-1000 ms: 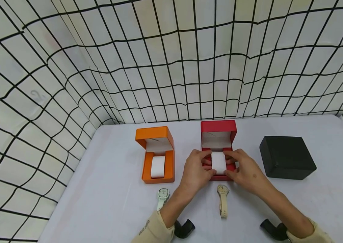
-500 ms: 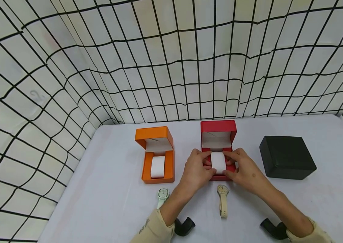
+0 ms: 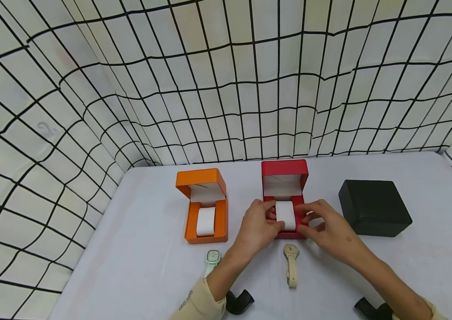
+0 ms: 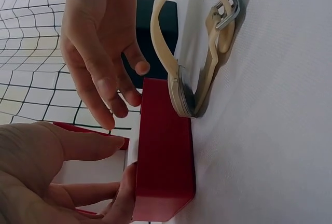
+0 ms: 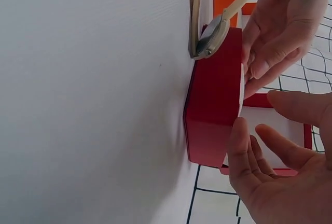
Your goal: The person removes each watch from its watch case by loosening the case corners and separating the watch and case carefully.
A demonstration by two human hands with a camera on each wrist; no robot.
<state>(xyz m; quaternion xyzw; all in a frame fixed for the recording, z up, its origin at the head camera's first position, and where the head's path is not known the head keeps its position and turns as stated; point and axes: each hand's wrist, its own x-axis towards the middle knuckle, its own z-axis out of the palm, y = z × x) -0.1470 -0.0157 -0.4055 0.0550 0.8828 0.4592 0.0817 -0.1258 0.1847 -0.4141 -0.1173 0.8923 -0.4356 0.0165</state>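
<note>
White cushion: in the open red box on the worktop
Left hand: grip loosely spread, just touching the cushion's left side
Right hand: grip spread too, empty, just off the cushion
Beige watch: right in front of the red box
Mint watch: kinda blocked by left forearm
Neighbours: orange box left, dark box right

Head view faces forward and down from above; both close, sideways-turned wrist views share the red box
</note>
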